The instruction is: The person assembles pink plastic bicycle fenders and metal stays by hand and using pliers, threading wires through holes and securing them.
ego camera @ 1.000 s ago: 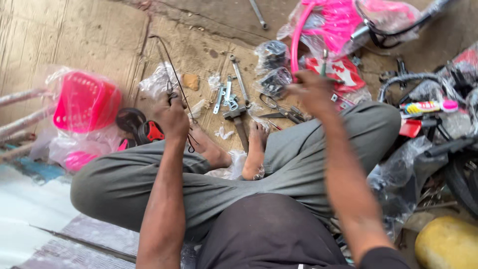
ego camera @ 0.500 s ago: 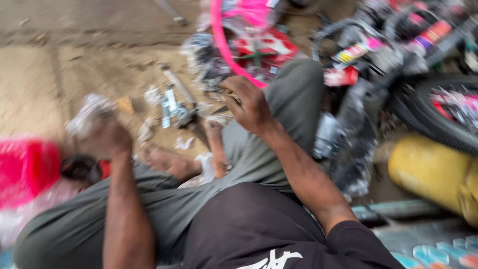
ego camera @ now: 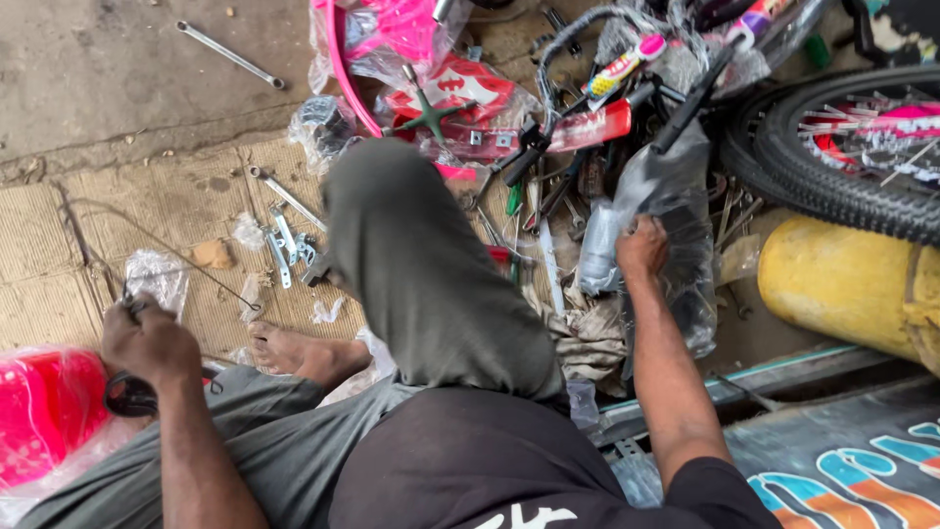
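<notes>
Bare concrete and a woven floor mat [ego camera: 186, 211] serve as a workshop, strewn with bicycle parts — a person sits cross-legged among them. Right hand [ego camera: 641, 247] is clenched on the top of a clear plastic bag [ego camera: 676, 211] wrapped round a dark part, the bag's long axis running away from the body toward the heap of handlebars and brackets, with a yellow cylinder [ego camera: 847, 284] just beside it to the right and a spoked tyre [ego camera: 842, 186] beyond. That hand is the nearer one; the left is well apart across the raised knee [ego camera: 411, 255]. Left hand [ego camera: 147, 338] is closed around a small dark piece with a thin wire [ego camera: 186, 257] leading off over the mat — exactly what it grips cannot be told. Near it lie a pink plastic part in wrapping [ego camera: 44, 411], loose metal brackets [ego camera: 284, 245] and, farther out on the concrete, a long spanner [ego camera: 230, 55].
</notes>
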